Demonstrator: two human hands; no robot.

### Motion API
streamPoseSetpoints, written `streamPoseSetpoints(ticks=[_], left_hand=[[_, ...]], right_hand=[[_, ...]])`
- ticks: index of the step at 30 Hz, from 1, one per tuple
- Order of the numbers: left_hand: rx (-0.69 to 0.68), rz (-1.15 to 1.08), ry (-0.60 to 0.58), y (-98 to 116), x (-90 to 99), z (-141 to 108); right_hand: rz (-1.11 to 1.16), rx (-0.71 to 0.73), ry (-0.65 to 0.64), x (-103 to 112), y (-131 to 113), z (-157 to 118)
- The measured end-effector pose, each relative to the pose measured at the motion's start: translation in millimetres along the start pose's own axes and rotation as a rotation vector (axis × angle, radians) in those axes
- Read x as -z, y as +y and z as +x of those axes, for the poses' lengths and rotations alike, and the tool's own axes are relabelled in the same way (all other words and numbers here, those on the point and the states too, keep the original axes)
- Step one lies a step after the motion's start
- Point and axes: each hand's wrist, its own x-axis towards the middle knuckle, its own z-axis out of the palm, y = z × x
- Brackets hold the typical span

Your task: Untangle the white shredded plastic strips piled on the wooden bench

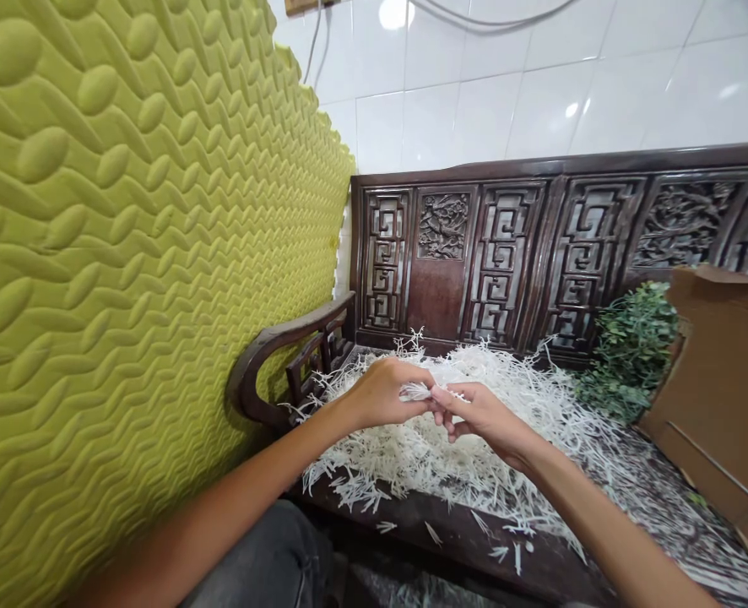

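My left hand (394, 392) is closed, thumb and fingers pinching a small white plastic sprig (417, 392). Meeting it from the other side, my right hand (479, 414) has its thumb and forefinger pressed on the same sprig near its end. The fingertips of both hands nearly touch and hide part of the piece. Under and behind them spreads a large heap of white branching sprigs (380, 460) on the wooden bench seat. Several loose bits lie along the front of the seat (428, 511).
A carved dark wooden backrest (437, 295) runs behind the heap. At left are a curved armrest (251, 363) and a tall yellow-green textured foam mat (159, 253). On the right sit green artificial foliage (633, 355) and a cardboard box (722, 388). White tiles (437, 118) cover the wall.
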Motion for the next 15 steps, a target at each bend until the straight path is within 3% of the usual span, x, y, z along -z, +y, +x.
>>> streamPoseSetpoints(ticks=[6,10,15], left_hand=[[0.155,-0.174,0.05,-4,3.0,-2],[0.134,-0.108,0.049,-6,4.3,-4],[0.134,0.019,0.053,-11,3.4,-7]], right_hand=[[-0.048,0.079,-0.048,-1,1,2],[-0.169,0.059,-0.154,-3,3,1],[-0.218,0.035,-0.186,-10,3,-1]])
